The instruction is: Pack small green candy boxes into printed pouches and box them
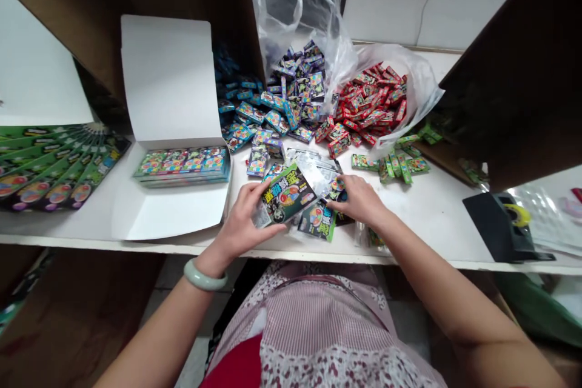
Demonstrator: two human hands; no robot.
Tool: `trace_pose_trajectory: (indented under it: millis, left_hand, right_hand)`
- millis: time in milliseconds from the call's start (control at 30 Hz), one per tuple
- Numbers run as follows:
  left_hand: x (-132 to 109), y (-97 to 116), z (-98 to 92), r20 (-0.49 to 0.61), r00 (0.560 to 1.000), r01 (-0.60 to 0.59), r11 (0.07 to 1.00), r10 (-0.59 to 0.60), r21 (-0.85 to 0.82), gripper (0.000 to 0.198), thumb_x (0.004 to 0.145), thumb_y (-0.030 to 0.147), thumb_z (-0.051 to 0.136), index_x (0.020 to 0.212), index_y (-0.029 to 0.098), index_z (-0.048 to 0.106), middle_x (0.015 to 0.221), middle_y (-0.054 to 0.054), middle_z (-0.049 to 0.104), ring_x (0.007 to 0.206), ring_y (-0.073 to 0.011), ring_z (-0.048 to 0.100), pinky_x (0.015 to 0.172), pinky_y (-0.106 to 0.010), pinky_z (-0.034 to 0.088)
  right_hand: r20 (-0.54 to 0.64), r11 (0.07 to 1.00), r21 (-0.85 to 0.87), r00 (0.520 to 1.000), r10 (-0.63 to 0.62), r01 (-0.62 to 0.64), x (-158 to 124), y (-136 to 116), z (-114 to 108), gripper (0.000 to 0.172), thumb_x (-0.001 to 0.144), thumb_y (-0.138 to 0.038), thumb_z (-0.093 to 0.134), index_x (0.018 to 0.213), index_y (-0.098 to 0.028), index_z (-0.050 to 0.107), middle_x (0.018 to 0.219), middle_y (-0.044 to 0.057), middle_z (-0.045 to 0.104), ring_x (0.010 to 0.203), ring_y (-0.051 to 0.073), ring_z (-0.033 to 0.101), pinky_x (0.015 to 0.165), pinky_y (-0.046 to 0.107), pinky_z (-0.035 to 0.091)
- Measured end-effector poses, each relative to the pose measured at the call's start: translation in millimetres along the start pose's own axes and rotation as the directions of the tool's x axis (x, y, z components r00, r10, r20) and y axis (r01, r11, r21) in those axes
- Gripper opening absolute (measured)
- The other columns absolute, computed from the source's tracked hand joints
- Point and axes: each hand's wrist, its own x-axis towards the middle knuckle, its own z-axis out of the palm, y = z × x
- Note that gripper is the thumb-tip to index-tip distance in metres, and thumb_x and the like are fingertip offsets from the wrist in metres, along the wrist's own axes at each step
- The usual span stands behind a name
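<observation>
Green-and-black printed packet (286,195) sits gripped in your left hand (240,221), its fingers curled around the packet just behind the front edge of the tabletop (431,218). Your right hand (359,200) lies beside it, fingers spread over a loose heap of silver-backed packets (316,173); this view does not settle whether it grips anything. A second green packet (317,221) lies just below that hand. A pale jade bangle (204,276) circles your left wrist, and below the tabletop's front edge hangs your pink striped apron (318,330) with floral trim.

To the left of your hands stands an open white cardboard box (170,91), its lid upright, with a stack of colourful cards (182,167) lying inside. Beyond the box, near the left edge, green-and-black cards (59,163) spread in a fan. Toward the back edge, blue packets (245,112) slope into dark purple packets (300,82), and red packets (368,103) lie heaped on a clear plastic bag (409,76). Small green packets (400,163) are scattered in front of the red ones. Near the right edge stands a black tape dispenser (502,224) holding a yellow tape roll (516,215).
</observation>
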Motion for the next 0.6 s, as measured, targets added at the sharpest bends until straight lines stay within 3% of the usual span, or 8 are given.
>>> trace_pose_trajectory:
  millis: [67,167,300,467,600]
  left_hand:
    - [0.0,1.8,-0.2,0.057,0.998,-0.029,0.999,0.027,0.027,0.085,0.072,0.044,0.076,0.144,0.027,0.034,0.124,-0.009,0.044,0.119,-0.0291,0.049,0.105,-0.049,0.044]
    - [-1.7,3.0,-2.5,0.113,0.991,-0.080,0.996,0.074,0.045,0.087,0.073,0.044,0.076,0.145,0.027,0.031,0.127,-0.010,0.042,0.121,-0.0306,0.046,0.105,-0.051,0.043]
    - [-4.2,2.9,-4.8,0.170,0.974,-0.150,0.989,0.149,-0.004,0.092,0.071,0.044,0.077,0.147,0.027,0.027,0.129,-0.011,0.041,0.122,-0.0313,0.046,0.105,-0.051,0.043]
    - [-3.8,7.1,-2.9,0.278,0.939,-0.202,0.979,0.203,-0.034,0.095,0.070,0.042,0.078,0.148,0.028,0.026,0.133,-0.014,0.040,0.125,-0.0334,0.044,0.106,-0.053,0.041]
    - [-4.3,11.1,-0.2,0.322,0.923,-0.190,0.978,0.209,-0.088,0.095,0.068,0.043,0.079,0.147,0.028,0.029,0.133,-0.014,0.041,0.124,-0.0335,0.044,0.105,-0.053,0.042]
  right_hand:
    - [-0.110,0.995,0.099,0.994,-0.007,0.018,-7.1,2.9,-8.2,0.063,0.074,-0.039,0.070,0.127,-0.011,0.053,0.122,0.020,0.059,0.116,0.035,0.054,0.097,0.051,0.045]
    - [-0.212,0.937,0.253,0.959,-0.187,0.239,-18.4,8.0,-39.3,0.062,0.079,-0.035,0.067,0.135,-0.020,0.047,0.136,0.014,0.052,0.127,0.030,0.048,0.107,0.048,0.038]
    - [0.054,0.810,0.280,0.833,-0.550,0.516,-34.4,4.2,-80.1,0.067,0.081,-0.031,0.066,0.143,-0.030,0.040,0.148,0.008,0.042,0.135,0.026,0.041,0.110,0.047,0.036]
    - [0.234,0.767,0.152,0.731,-0.641,0.624,-35.3,-14.3,-94.2,0.067,0.076,-0.022,0.070,0.140,-0.023,0.048,0.144,0.014,0.045,0.127,0.029,0.046,0.103,0.048,0.044]
    - [0.218,0.773,0.096,0.744,-0.631,0.628,-28.8,-22.0,-89.8,0.064,0.072,-0.022,0.074,0.133,-0.022,0.055,0.138,0.014,0.051,0.123,0.031,0.049,0.100,0.050,0.046]
